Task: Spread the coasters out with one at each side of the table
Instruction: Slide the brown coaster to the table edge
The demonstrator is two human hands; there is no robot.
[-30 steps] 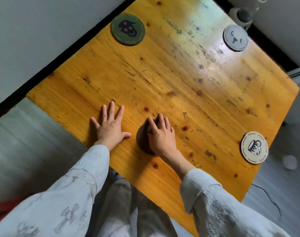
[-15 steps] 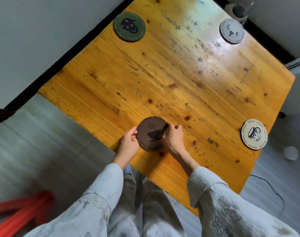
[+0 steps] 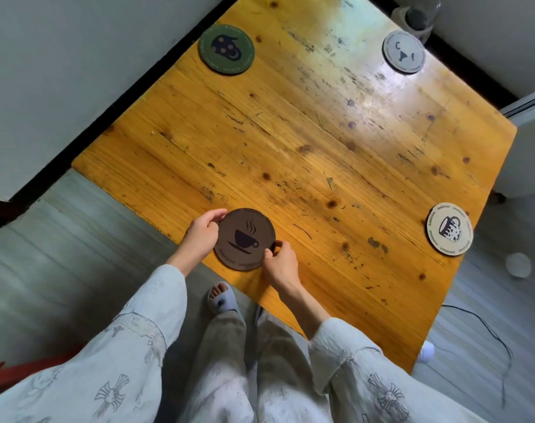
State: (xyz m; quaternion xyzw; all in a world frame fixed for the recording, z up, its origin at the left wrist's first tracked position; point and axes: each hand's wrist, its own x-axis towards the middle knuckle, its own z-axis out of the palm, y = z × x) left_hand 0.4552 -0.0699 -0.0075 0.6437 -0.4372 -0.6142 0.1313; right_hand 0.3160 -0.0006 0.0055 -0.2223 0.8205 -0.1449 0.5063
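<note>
A round brown coaster [image 3: 245,238] with a coffee-cup print lies flat at the near edge of the orange wooden table [image 3: 306,141]. My left hand [image 3: 200,235] pinches its left rim and my right hand [image 3: 280,261] pinches its lower right rim. A green coaster [image 3: 226,49] rests by the far left edge. A grey coaster [image 3: 403,52] sits near the far right corner. A cream coaster [image 3: 449,228] with a mug print lies at the right edge.
A white wall runs along the table's left side, with a dark gap between. A glass object [image 3: 418,13] stands beyond the far corner. A white appliance [image 3: 528,141] is at the right. A black cable [image 3: 486,331] lies on the grey floor.
My left hand left the tabletop and came onto the brown coaster's left rim. My right hand lifted off its top to the right rim. The coaster shifted toward the near edge.
</note>
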